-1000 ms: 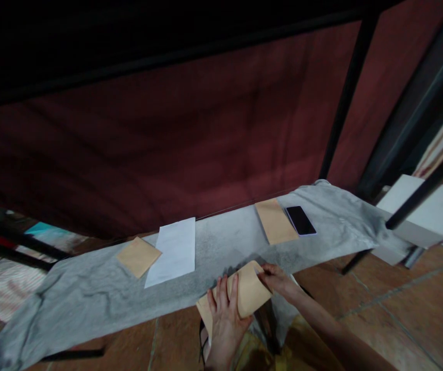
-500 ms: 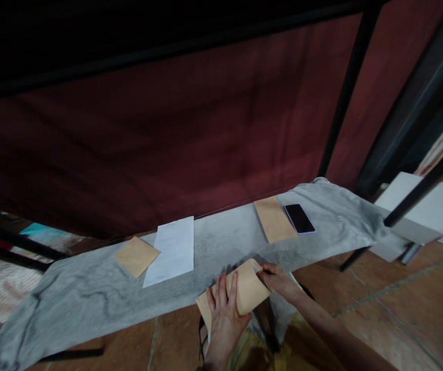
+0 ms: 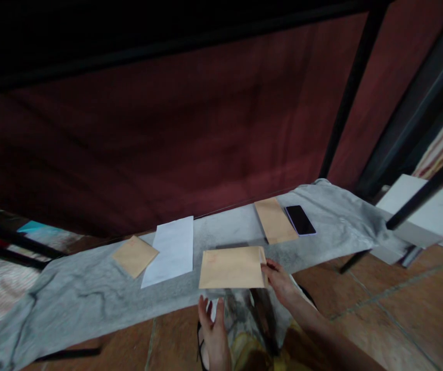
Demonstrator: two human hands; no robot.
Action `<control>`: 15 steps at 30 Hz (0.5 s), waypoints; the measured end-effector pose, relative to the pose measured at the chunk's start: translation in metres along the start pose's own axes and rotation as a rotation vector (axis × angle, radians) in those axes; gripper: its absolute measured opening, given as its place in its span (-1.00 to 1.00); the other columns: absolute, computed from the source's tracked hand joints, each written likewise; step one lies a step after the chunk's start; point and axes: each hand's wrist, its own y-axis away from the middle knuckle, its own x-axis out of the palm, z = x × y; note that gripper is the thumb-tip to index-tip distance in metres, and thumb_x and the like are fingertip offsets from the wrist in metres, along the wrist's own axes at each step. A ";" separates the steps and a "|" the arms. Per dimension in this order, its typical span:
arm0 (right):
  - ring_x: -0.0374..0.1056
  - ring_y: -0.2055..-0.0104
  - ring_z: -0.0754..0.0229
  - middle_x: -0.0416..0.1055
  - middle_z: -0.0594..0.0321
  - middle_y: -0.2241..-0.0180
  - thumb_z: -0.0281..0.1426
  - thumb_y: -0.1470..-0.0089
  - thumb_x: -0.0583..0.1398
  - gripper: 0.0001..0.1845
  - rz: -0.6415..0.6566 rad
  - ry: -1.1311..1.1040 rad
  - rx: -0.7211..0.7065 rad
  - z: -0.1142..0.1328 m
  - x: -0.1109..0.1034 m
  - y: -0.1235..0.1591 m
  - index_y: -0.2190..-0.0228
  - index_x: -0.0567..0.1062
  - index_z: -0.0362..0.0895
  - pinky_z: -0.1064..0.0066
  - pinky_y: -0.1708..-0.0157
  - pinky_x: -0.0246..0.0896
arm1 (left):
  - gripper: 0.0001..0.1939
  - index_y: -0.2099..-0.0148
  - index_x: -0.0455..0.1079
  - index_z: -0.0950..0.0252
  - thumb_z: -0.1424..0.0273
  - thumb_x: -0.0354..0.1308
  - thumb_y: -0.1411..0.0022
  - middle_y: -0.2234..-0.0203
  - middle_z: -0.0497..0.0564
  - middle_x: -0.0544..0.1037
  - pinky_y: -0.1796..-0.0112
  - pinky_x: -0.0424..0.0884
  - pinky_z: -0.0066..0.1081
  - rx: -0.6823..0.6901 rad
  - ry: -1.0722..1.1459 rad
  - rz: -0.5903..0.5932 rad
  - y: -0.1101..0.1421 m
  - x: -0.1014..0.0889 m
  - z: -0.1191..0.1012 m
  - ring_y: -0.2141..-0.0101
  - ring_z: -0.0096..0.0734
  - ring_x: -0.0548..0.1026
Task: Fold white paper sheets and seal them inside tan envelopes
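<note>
A tan paper envelope (image 3: 232,268) is held up over the front edge of the cloth-covered bench. My right hand (image 3: 279,283) grips its right end, where a strip of white shows at the opening. My left hand (image 3: 214,330) is off the envelope, below its lower left corner, with fingers apart and nothing in them. Left of the envelope lies a white sheet of paper (image 3: 173,251), its left edge beside a smaller tan envelope (image 3: 134,256). Another tan envelope (image 3: 276,220) rests at the back right, alongside a dark-screened phone (image 3: 300,220).
Grey cloth (image 3: 74,299) drapes the narrow bench. Behind it hangs a dark red curtain (image 3: 206,144) crossed by black metal bars (image 3: 348,93). White boxes (image 3: 418,206) stand at the right on the tiled floor (image 3: 410,293).
My left hand has let go of the envelope and dropped down toward me. The envelope, bent before, now spreads flat and has turned level, still in my right hand.
</note>
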 end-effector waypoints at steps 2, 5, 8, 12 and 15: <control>0.39 0.43 0.10 0.52 0.29 0.48 -0.14 0.28 0.39 -0.64 -0.036 -0.028 -0.002 -0.005 0.007 0.001 0.42 0.53 -0.06 0.30 0.38 0.30 | -0.34 -0.23 0.21 0.14 0.09 0.30 -0.17 -0.16 0.23 0.43 -0.13 0.39 0.00 -0.209 0.186 0.100 0.003 0.010 0.000 -0.19 0.04 0.40; 0.41 0.40 0.08 0.53 0.28 0.46 -0.12 0.26 0.38 -0.63 -0.039 -0.013 -0.019 -0.010 0.016 0.004 0.42 0.51 -0.06 0.28 0.35 0.32 | -0.44 -0.04 0.35 0.19 0.14 0.42 -0.06 0.05 0.21 0.58 0.01 0.51 -0.04 -0.370 0.375 0.279 0.008 0.037 -0.012 0.03 -0.01 0.58; 0.45 0.33 0.05 0.55 0.24 0.38 -0.09 0.19 0.35 -0.64 -0.016 0.032 -0.024 -0.010 0.019 0.008 0.37 0.51 -0.04 0.25 0.27 0.36 | -0.46 0.02 0.38 0.18 0.26 0.48 0.04 0.09 0.14 0.60 0.08 0.54 -0.18 -0.347 0.427 0.291 0.008 0.064 -0.028 0.13 -0.14 0.62; 0.48 0.15 -0.05 0.56 0.11 0.16 -0.03 0.08 0.25 -0.53 0.077 0.203 -0.012 -0.005 0.009 0.005 0.17 0.48 -0.02 0.19 0.19 0.41 | -0.44 -0.10 0.32 0.22 0.34 0.34 -0.04 0.12 0.10 0.61 0.21 0.54 -0.31 -0.226 0.265 0.347 -0.012 0.079 -0.045 0.17 -0.23 0.61; 0.47 0.15 -0.06 0.53 0.08 0.17 -0.03 0.02 0.19 -0.52 0.061 0.357 -0.018 -0.008 -0.006 -0.006 0.13 0.44 -0.05 0.18 0.18 0.43 | -0.48 -0.16 0.28 0.24 0.42 0.18 -0.13 0.15 0.10 0.62 0.30 0.53 -0.39 -0.095 -0.011 0.447 -0.042 0.081 -0.050 0.20 -0.27 0.61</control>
